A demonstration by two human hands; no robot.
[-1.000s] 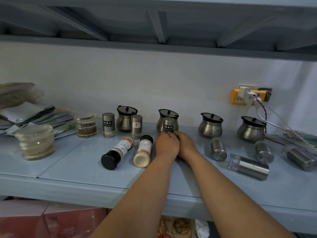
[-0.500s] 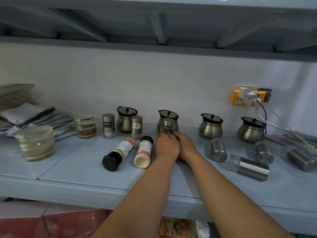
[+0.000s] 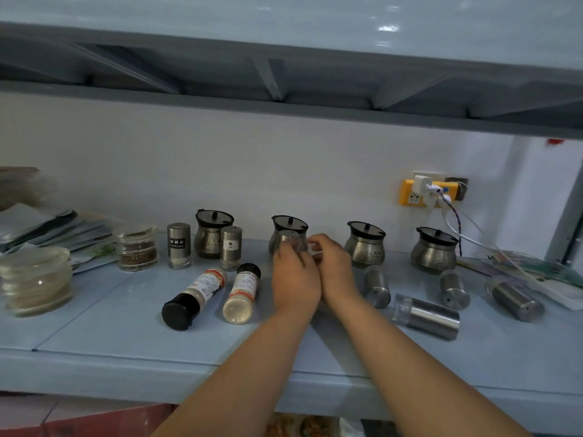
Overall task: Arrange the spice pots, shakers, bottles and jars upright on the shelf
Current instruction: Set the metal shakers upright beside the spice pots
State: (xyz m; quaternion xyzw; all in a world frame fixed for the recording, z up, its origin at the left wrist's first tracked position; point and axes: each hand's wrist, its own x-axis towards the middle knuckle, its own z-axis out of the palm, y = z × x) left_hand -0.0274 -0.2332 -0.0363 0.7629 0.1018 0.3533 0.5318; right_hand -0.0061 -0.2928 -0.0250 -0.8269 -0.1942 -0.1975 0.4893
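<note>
My left hand [image 3: 295,279] and my right hand [image 3: 332,268] meet around a small steel shaker [image 3: 288,239], which stands upright just in front of the second steel pot [image 3: 289,223]. The left fingers wrap its lower body and the blurred right fingertips touch its right side. Three more pots [image 3: 214,234] [image 3: 366,246] [image 3: 434,252] stand along the wall. Two labelled shakers [image 3: 179,246] [image 3: 231,247] stand upright. Two plastic spice bottles [image 3: 195,298] [image 3: 243,293] lie on their sides. Three steel shakers [image 3: 377,287] [image 3: 454,290] [image 3: 514,298] and a longer steel grinder [image 3: 426,316] also lie flat.
The pale blue shelf [image 3: 94,326] has an upper shelf [image 3: 284,42] close overhead. At left are a glass spice jar [image 3: 136,247], stacked glass bowls [image 3: 34,279] and packets [image 3: 47,228]. A yellow socket [image 3: 426,192] with cables and papers [image 3: 536,272] are at right.
Both hands have stayed on the shaker and edged it back toward the pot. Its black label no longer shows. The right fingers have lifted to its side.
</note>
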